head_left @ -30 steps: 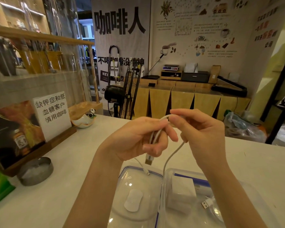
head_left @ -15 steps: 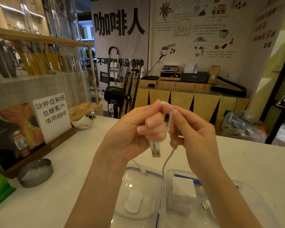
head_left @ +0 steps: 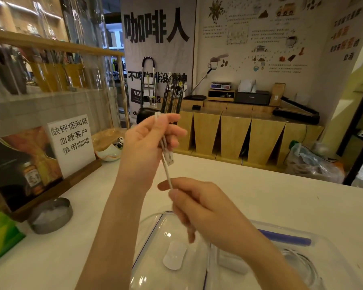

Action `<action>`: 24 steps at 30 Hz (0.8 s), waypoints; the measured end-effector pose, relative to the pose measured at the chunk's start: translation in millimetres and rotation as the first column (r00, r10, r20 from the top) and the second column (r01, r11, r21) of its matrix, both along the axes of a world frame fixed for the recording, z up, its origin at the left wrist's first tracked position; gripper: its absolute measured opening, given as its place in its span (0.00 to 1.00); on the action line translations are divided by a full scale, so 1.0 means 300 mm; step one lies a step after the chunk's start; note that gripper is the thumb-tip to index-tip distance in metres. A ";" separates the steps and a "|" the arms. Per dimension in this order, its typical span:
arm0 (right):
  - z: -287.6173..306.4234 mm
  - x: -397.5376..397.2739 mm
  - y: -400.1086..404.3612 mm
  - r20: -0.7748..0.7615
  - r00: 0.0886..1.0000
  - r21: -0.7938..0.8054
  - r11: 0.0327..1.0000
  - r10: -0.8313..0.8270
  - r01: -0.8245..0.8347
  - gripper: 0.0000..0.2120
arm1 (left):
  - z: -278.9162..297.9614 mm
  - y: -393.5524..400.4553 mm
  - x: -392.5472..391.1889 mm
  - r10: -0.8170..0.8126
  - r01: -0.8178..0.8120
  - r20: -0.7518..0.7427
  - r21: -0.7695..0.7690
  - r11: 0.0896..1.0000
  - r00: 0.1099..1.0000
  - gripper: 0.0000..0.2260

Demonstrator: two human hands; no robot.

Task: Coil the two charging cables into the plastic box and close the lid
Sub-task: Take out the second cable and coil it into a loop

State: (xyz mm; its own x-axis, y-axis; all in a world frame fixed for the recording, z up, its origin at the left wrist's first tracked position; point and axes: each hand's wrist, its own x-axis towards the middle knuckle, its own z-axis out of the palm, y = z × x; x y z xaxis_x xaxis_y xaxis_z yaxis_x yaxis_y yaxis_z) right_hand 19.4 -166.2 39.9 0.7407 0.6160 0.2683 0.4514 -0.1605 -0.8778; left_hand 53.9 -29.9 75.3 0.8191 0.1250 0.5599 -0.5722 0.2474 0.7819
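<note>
Hands apart | our left hand (head_left: 147,143) pinches folded cable (head_left: 165,150) loops high | right hand (head_left: 199,208) grips its tail, keeping it taut | box (head_left: 314,250) open below

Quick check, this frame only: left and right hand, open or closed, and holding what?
Left hand: closed, gripping folded loops of the white charging cable near its USB plug.
Right hand: closed, pinching the same cable lower down.
</note>
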 end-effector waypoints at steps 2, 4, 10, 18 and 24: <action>0.025 -0.005 -0.022 -0.055 0.999 0.028 1.000 0.001 0.001 0.10 | -0.005 0.003 -0.007 0.093 -0.095 0.021 0.194 0.976 0.995 0.11; 0.046 -0.012 -0.041 -0.072 0.997 0.006 1.000 0.010 -0.009 0.10 | 0.002 0.001 -0.013 0.103 -0.110 0.039 0.269 0.957 0.994 0.11; 0.084 0.002 -0.086 0.141 0.983 -0.093 0.987 -0.115 0.129 0.08 | 0.004 -0.006 -0.022 0.124 -0.117 0.036 0.656 0.746 0.992 0.09; 0.068 0.079 -0.129 0.685 0.673 -0.138 0.858 -0.278 0.495 0.23 | -0.017 -0.019 -0.007 -0.043 0.354 -0.408 0.728 0.587 0.912 0.22; 0.048 0.102 -0.127 0.645 0.672 0.070 0.905 -0.362 0.420 0.18 | -0.007 -0.005 0.010 -0.443 0.667 -0.534 0.358 0.653 0.720 0.17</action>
